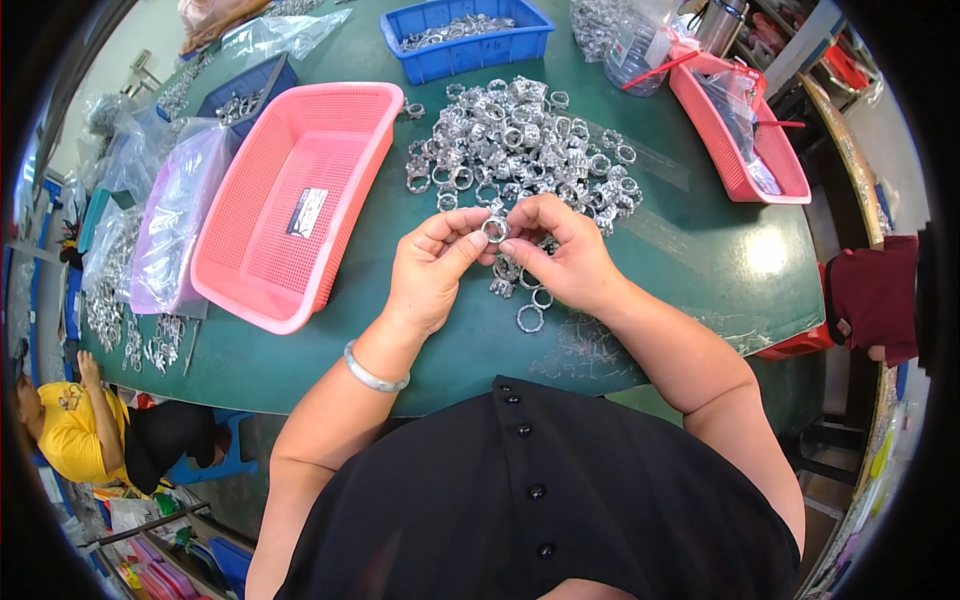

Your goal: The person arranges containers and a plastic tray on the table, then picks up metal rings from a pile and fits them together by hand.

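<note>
Between the fingertips of both hands I hold a silvery metal ring, its round opening turned up toward me. My left hand pinches its left side with thumb and forefinger. On the opposite side my right hand grips it the same way. Just beyond my fingers spreads a heap of similar silver rings on the green table. A few loose rings lie close to me, below my right hand.
A pink mesh basket stands left. Farther back is a blue bin of metal pieces. At right, a smaller pink basket holds plastic bags, near a clear jug. A person in yellow sits left; another's dark red clothing shows right.
</note>
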Demonstrator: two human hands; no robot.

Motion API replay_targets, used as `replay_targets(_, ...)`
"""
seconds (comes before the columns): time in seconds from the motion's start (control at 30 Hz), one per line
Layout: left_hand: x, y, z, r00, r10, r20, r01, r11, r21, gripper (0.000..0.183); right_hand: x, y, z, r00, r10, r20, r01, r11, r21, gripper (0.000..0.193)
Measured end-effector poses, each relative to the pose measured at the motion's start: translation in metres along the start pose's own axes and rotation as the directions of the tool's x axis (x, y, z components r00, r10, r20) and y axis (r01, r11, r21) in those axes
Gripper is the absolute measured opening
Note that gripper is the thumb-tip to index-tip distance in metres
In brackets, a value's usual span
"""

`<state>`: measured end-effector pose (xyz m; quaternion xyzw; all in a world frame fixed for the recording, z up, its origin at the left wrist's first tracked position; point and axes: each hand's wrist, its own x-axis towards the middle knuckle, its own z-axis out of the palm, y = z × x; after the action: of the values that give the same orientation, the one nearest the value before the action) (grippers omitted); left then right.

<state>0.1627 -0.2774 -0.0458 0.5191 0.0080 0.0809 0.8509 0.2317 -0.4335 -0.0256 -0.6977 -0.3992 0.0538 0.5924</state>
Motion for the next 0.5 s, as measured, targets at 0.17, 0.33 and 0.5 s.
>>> replay_targets(0.17,0.0001,0.0008,0.0001,1.0,-0.03,-0.003,0.03,0.999,-0.035,0.021,-0.0015,0.0025,-0.0005,1.0,-0.02,-0.008,0.02,1.0,0.013,0.018)
replay_targets(0.33,0.0002,0.0009,0.0007,0.998,-0.067,-0.013,0.066,0.996,-0.054,0.02,-0.0016,0.0019,-0.001,0.999,-0.043,-0.003,0.043,0.999,-0.006,0.019)
replay_targets(0.5,-0.0001,-0.0005,-0.0016,0.999,-0.036,0.015,0.036,0.999,-0.017,0.022,-0.0012,0.0004,-0.0007,1.0,-0.027,-0.002,0.027,1.0,-0.013,0.017)
